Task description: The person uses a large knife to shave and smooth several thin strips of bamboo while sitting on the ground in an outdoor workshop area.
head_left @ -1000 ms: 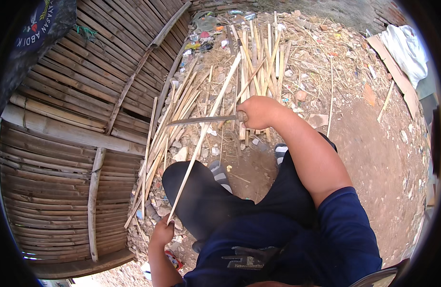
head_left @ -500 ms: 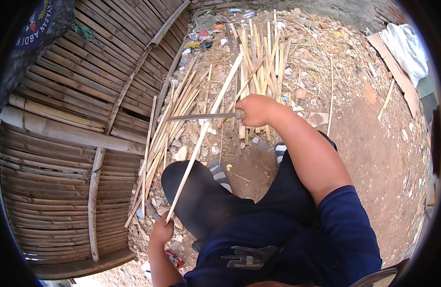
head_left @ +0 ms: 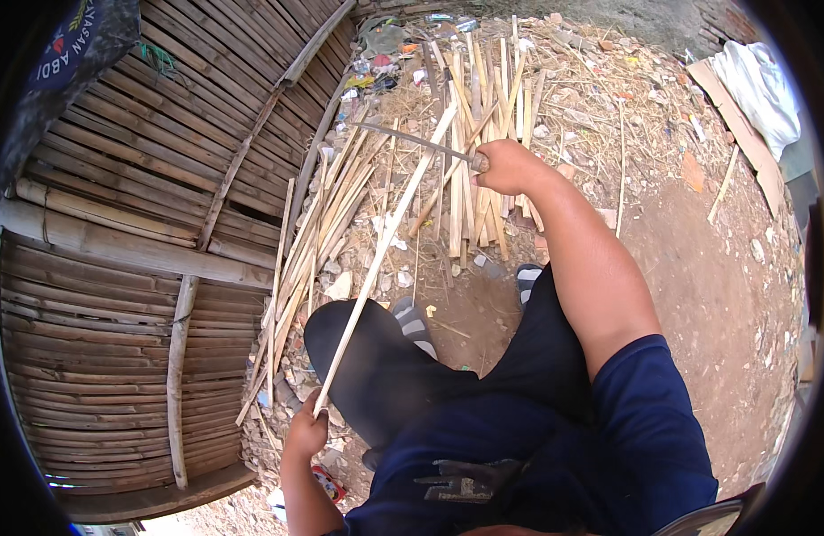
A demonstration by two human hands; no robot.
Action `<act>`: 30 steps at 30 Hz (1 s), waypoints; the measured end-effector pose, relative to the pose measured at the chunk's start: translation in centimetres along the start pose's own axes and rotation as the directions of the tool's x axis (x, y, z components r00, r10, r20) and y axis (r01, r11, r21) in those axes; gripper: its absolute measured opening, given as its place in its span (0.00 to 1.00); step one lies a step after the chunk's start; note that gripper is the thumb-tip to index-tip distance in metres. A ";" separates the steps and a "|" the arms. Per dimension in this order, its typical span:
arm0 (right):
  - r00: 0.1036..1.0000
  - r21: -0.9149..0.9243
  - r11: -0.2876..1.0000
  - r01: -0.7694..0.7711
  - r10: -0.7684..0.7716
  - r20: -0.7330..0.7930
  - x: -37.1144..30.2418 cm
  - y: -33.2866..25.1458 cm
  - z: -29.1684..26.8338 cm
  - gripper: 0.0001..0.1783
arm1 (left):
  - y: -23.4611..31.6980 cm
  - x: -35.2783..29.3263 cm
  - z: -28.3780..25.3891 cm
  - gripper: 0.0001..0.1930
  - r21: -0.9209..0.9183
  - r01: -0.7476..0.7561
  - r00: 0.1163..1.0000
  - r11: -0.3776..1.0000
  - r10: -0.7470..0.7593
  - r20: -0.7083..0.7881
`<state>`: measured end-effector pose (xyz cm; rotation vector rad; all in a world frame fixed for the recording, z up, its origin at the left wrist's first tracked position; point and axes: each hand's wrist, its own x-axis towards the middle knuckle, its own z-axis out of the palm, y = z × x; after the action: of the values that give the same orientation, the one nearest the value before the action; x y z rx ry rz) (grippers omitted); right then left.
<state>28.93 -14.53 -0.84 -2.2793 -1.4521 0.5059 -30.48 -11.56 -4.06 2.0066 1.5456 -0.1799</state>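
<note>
A long pale bamboo strip (head_left: 374,259) slants from beside my left hip up and away across my left thigh. My left hand (head_left: 308,433) is closed around its near end. Farther out, my right hand (head_left: 510,167) grips the short wooden handle of a long-bladed machete (head_left: 421,141). The thin blade points left and slightly away, lying across the strip near its far end; whether it touches the strip, I cannot tell. Beyond my right hand lies a pile of split bamboo pieces (head_left: 503,89).
More long bamboo strips (head_left: 327,223) lie at the left along a bamboo-slat wall (head_left: 117,295). Rubble, straw and litter cover the ground ahead, with bare dirt (head_left: 689,295) at the right. A white sack (head_left: 759,89) and a cardboard sheet (head_left: 743,134) lie at the far right.
My right hand has moved away from me and a little right with the machete, its blade sliding toward the strip's far end and tilting. My left hand has barely moved.
</note>
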 end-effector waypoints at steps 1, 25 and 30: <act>1.000 -0.008 1.000 -0.007 0.007 0.026 -0.3 -0.1 -0.1 0.29 | 0.4 0.0 -0.2 0.25 -0.021 0.041 0.999 0.999 -0.040 0.033; 0.958 -0.053 0.962 0.268 -0.260 0.118 -2.7 -2.3 0.2 0.28 | 1.6 0.5 0.8 0.25 0.158 -0.010 0.995 0.987 0.025 -0.096; 0.966 0.026 0.971 0.237 -0.239 0.099 -2.1 0.2 -1.2 0.27 | -0.3 1.1 1.6 0.25 0.105 -0.089 0.983 0.991 0.104 -0.149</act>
<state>28.83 -16.68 0.35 -2.0567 -1.7381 0.5623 -29.98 -11.48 -5.99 2.2123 1.5548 -0.0640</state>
